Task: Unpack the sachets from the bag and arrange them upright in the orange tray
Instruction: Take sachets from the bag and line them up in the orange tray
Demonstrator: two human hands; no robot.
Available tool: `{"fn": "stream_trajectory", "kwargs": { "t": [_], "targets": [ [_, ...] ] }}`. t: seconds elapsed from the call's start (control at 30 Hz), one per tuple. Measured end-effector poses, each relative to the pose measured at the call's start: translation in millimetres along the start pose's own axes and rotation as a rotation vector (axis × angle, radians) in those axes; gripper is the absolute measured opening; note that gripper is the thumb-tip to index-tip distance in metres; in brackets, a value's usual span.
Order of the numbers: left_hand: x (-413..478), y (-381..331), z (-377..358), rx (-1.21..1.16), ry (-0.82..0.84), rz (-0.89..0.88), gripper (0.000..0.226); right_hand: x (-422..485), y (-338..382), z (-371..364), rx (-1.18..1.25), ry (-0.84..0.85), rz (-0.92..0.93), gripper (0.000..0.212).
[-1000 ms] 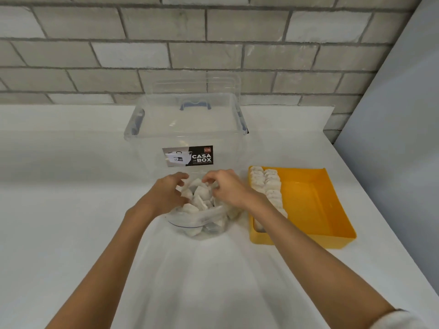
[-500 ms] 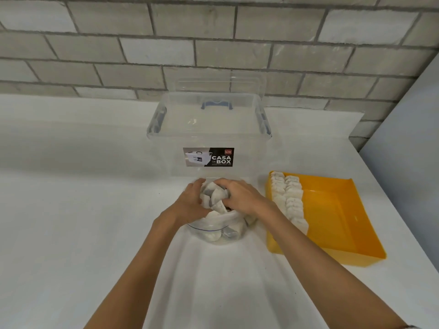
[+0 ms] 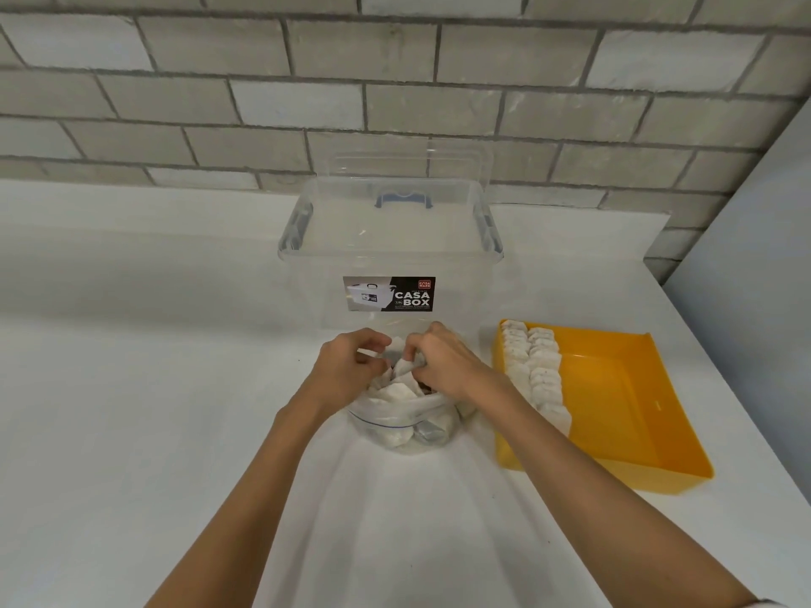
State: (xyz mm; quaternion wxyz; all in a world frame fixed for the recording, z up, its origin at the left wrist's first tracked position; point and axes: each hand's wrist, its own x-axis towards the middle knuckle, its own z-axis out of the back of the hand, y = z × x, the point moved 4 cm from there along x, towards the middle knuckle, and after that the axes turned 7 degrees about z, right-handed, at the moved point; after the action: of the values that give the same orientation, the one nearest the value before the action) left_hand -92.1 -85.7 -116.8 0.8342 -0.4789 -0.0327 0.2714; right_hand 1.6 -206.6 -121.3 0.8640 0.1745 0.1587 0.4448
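Our right hand pinches loose sachets in the bag; we cannot tell what our curled left hand grips. In the orange tray, sachets stand upright, rows running away from us

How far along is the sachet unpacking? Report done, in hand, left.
Done: two rows of sachets stand along the orange tray's left side. In hand: left hand and right hand pinch bagged sachets in the bag. Left: many more in there; most tray floor bare.
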Motion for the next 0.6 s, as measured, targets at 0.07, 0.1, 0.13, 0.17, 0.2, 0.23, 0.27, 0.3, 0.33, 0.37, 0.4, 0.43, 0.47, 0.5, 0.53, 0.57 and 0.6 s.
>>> {"fn": "stream_trajectory", "kwargs": {
  "t": [0.07, 0.1, 0.13, 0.17, 0.2, 0.23, 0.27, 0.3, 0.33, 0.37, 0.4, 0.43, 0.47, 0.5, 0.53, 0.57, 0.6],
  "targets": [
    [0, -1, 3, -0.01, -0.011, 0.007, 0.026, -2, 0, 2, 0.001, -0.036, 0.014, 0.019],
    [-1, -2, 4, -0.011, -0.012, 0.011, 0.025, -3, -1, 3, 0.005, -0.056, 0.022, 0.017],
    [-1, -2, 4, -0.015, -0.012, 0.011, 0.025, -4, -1, 5, 0.021, -0.08, 0.03, 0.015],
    [-1, -2, 5, -0.019, -0.011, 0.011, 0.024, -5, -1, 8, 0.054, -0.109, 0.038, 0.013],
    [-2, -3, 6, -0.032, -0.009, 0.009, 0.023, -7, -1, 12, 0.108, -0.147, 0.041, 0.012],
    [-2, -3, 7, -0.05, -0.008, 0.01, 0.022, -9, -1, 17, 0.181, -0.192, 0.036, 0.01],
    [-3, -4, 7, -0.083, -0.009, 0.014, 0.02, -12, -1, 22, 0.259, -0.242, 0.024, 0.01],
    [-4, -4, 7, -0.13, -0.014, 0.028, 0.017, -15, -2, 28, 0.335, -0.292, 0.01, 0.011],
    [-6, -5, 8, -0.19, -0.019, 0.051, 0.014, -18, -3, 33, 0.41, -0.334, 0.001, 0.012],
    [-8, -7, 8, -0.257, -0.017, 0.083, 0.014, -21, -3, 37, 0.481, -0.366, -0.002, 0.013],
    [-10, -9, 7, -0.329, 0.003, 0.124, 0.02, -24, -4, 41, 0.547, -0.394, 0.001, 0.013],
    [-13, -12, 5, -0.4, 0.045, 0.171, 0.029, -27, -4, 44, 0.603, -0.416, 0.009, 0.013],
    [-14, -15, 2, -0.461, 0.105, 0.221, 0.037, -31, -4, 47, 0.653, -0.43, 0.021, 0.013],
    [-16, -17, -2, -0.504, 0.175, 0.266, 0.044, -35, -4, 49, 0.695, -0.437, 0.036, 0.012],
    [-17, -21, -6, -0.539, 0.248, 0.301, 0.047, -39, -4, 50, 0.735, -0.439, 0.055, 0.012],
    [-19, -24, -11, -0.581, 0.312, 0.323, 0.047, -43, -3, 50, 0.773, -0.438, 0.079, 0.012],
    [-20, -28, -15, -0.637, 0.361, 0.334, 0.043, -47, -3, 50, 0.808, -0.432, 0.108, 0.014]
  ]
}}
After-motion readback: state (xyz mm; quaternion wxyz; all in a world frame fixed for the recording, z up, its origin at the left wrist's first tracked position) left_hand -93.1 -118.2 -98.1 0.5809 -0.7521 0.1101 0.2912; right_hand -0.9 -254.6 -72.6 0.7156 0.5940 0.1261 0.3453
